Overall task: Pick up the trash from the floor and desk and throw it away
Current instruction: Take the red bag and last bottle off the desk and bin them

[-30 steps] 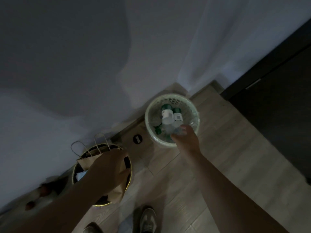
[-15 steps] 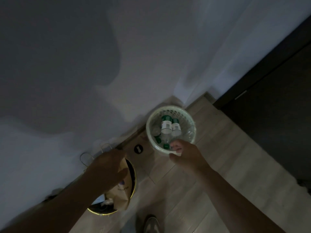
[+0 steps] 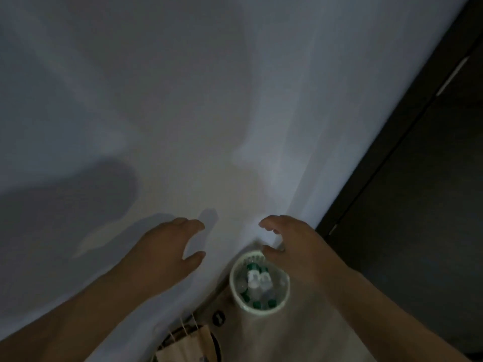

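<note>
A pale round basket (image 3: 236, 291) stands on the floor by the wall, filled with several clear bottles (image 3: 257, 279) that have green caps and white labels. My right hand (image 3: 292, 244) hovers above its far rim, fingers curled apart, holding nothing. My left hand (image 3: 167, 246) is raised in front of the white wall, left of the basket, fingers spread and empty. At the bottom edge a brown paper bag (image 3: 188, 346) with string handles sits in a dark round bin (image 3: 215, 346).
A white wall (image 3: 183, 100) fills most of the view and meets a second wall in a corner above the basket. A dark cabinet or door (image 3: 418, 205) stands at the right. A brown floor plate with a black socket (image 3: 218, 317) lies between bin and basket.
Both hands have lifted away from the bin and basket and now hang open in the air. The view has tilted up toward the wall, so the containers sit lower in frame.
</note>
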A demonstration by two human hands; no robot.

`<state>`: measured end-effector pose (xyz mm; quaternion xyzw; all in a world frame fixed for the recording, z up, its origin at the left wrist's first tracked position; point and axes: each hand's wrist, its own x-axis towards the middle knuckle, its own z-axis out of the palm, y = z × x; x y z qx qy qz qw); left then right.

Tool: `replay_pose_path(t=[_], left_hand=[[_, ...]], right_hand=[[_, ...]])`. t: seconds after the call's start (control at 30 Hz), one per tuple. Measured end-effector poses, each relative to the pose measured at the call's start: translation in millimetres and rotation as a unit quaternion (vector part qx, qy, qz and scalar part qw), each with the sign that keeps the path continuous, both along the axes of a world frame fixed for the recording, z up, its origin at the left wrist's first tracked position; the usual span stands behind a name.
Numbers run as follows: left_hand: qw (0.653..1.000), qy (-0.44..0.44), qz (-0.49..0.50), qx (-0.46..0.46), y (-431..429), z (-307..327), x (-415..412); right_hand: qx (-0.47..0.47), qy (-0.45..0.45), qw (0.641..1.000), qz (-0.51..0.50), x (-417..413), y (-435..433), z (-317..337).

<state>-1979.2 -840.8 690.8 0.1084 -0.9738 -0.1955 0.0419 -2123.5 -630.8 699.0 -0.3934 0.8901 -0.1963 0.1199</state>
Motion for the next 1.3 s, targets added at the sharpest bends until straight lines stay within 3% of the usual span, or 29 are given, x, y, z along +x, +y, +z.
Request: replay_pose_path(t=[0.33,0.6,0.93,1.3], left_hand=[[0.977,0.143,0.018,-0.155,-11,262,67],[0.946,0.195,0.12,-0.229,2,387,119],[0.87,0.214,0.344,-0.282,54,422,205],[0.734,0.124,0.584,-0.324,179,410,412]], right_hand=[[-0.096,0.174,0.979,0.048,58,-9,258],[-0.213,0.255,0.929,0.163,80,-29,385],[-0.269,0.257,0.846,0.381,104,-76,433],[-0.334,0.193,0.689,0.614,315,-98,427]])
